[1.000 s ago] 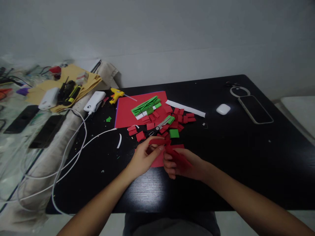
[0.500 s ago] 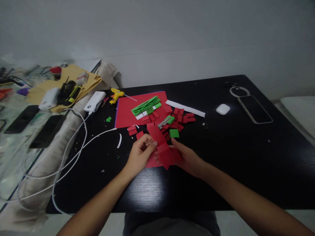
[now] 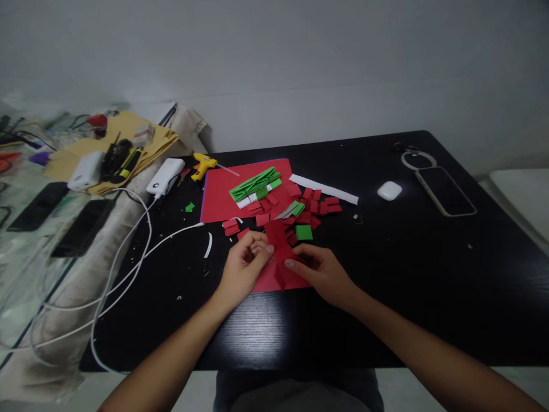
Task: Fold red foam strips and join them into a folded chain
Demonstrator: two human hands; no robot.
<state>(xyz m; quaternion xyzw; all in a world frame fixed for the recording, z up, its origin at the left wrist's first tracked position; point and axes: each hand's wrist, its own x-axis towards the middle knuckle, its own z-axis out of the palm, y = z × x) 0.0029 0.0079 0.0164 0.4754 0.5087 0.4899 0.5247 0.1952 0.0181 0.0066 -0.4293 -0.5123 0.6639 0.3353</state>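
Between my two hands is a creased red paper strip (image 3: 278, 236), its far end standing up and its near part folded. My left hand (image 3: 245, 264) pinches its left edge between thumb and fingers. On the other side my right hand (image 3: 321, 271) grips the strip with the thumb on top and the fingers curled under. Beneath them lies a red paper sheet (image 3: 266, 281). Just beyond are several small folded red paper pieces (image 3: 305, 217), a folded green paper square (image 3: 304, 232) and scissors (image 3: 286, 213) partly covered by paper.
A larger red sheet (image 3: 218, 197) carries pleated green paper (image 3: 257, 184). Behind it lies a yellow glue gun (image 3: 203, 166). A white strip (image 3: 323, 189), white earbud case (image 3: 389, 190) and phone (image 3: 446, 191) are to the right. White cables (image 3: 148, 252) and a power bank (image 3: 166, 176) are left.
My right hand has turned over and closed, bringing its thumb onto the red strip. The strip's near part has folded in, and its far end has shifted slightly right.
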